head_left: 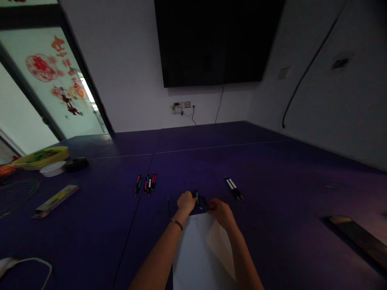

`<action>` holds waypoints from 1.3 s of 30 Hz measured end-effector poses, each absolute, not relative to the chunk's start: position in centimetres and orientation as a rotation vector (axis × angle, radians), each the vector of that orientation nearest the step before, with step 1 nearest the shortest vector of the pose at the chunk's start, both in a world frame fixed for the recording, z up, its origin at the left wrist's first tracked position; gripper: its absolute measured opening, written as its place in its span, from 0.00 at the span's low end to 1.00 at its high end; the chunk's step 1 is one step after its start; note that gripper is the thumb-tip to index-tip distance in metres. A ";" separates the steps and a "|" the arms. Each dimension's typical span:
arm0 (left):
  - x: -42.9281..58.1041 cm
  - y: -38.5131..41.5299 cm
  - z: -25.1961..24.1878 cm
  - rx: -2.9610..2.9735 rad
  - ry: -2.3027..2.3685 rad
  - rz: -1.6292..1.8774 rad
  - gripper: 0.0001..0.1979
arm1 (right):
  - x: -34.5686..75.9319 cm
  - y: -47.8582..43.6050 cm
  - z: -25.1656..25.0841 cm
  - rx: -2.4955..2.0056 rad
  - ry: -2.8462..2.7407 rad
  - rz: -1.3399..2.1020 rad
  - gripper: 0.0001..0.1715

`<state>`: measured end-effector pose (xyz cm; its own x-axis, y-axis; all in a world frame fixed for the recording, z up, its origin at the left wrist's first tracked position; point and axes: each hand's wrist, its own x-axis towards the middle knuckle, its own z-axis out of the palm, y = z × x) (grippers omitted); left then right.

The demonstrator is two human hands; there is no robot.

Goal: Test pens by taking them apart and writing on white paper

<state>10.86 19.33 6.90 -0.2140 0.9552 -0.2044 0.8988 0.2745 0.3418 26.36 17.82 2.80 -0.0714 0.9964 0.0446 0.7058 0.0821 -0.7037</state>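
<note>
- Head view: purple table (266, 161) stretching back to the walls, near edge out of frame.
- Left hand (185, 202) just beyond the top edge of the white paper (196, 251), fingers curled against the green pen (197, 197); grasping or merely touching, cannot tell.
- Right hand (222, 212) at the paper's top right corner, fingers bent together beside small dark pieces (204, 200); pinching anything or not, cannot tell.
- Green pen between both hands, past the paper's top edge, partly hidden by left fingers.
- Paper between the forearms, bottom cut off by the frame, right side partly behind the right forearm; print along the top too faint for reading.
- To the right, well apart from the right hand, two white pens (232, 187); farther over, a phone (358, 237), cut off at the frame edge.
- To the left, well apart from the left hand, bunched coloured pens (149, 184); beyond, a long box (57, 200).
- Bottom left corner: white cable (33, 259), cut off.
</note>
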 end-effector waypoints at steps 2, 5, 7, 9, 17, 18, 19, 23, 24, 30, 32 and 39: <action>11.0 19.3 6.5 1.663 2.159 0.219 0.14 | 26.0 17.7 3.0 -1.697 -1.906 0.712 0.13; 11.4 19.6 6.1 1.633 2.143 0.232 0.13 | 25.3 17.6 3.1 -1.735 -1.960 0.670 0.11; 11.8 19.8 5.9 1.621 2.137 0.242 0.14 | 24.9 17.7 3.1 -1.749 -1.962 0.631 0.10; 12.0 20.0 5.8 1.618 2.131 0.253 0.14 | 24.7 17.8 3.0 -1.753 -1.951 0.607 0.09; 12.1 20.2 5.4 1.631 2.122 0.287 0.12 | 24.4 18.3 2.5 -1.759 -1.948 0.571 0.03; 12.0 20.2 5.4 1.639 2.115 0.293 0.11 | 24.4 18.3 2.5 -1.760 -1.947 0.569 0.03; 12.0 20.1 5.4 1.646 2.108 0.300 0.11 | 24.4 18.4 2.4 -1.755 -1.941 0.561 0.04; 12.1 19.7 5.2 1.680 2.097 0.339 0.09 | 24.4 18.6 2.0 -1.645 -1.848 0.489 0.12; 12.2 19.6 5.2 1.689 2.096 0.351 0.09 | 24.3 18.7 1.9 -1.614 -1.832 0.480 0.14; 11.6 18.9 6.7 1.762 2.071 0.447 0.09 | 24.1 18.8 1.7 -1.557 -1.794 0.502 0.19; 10.6 17.3 7.6 1.801 2.047 0.498 0.09 | 24.2 18.7 2.0 -1.550 -1.768 0.499 0.20; 8.1 2.8 0.6 2.445 1.792 0.981 0.11 | 25.3 17.9 4.3 -1.360 -1.197 0.599 0.19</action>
<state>8.12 2.84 0.65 0.1778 0.8491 0.4974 0.8765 -0.3664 0.3122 25.29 17.88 4.26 0.3452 0.8912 0.2943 0.2984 0.1930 -0.9347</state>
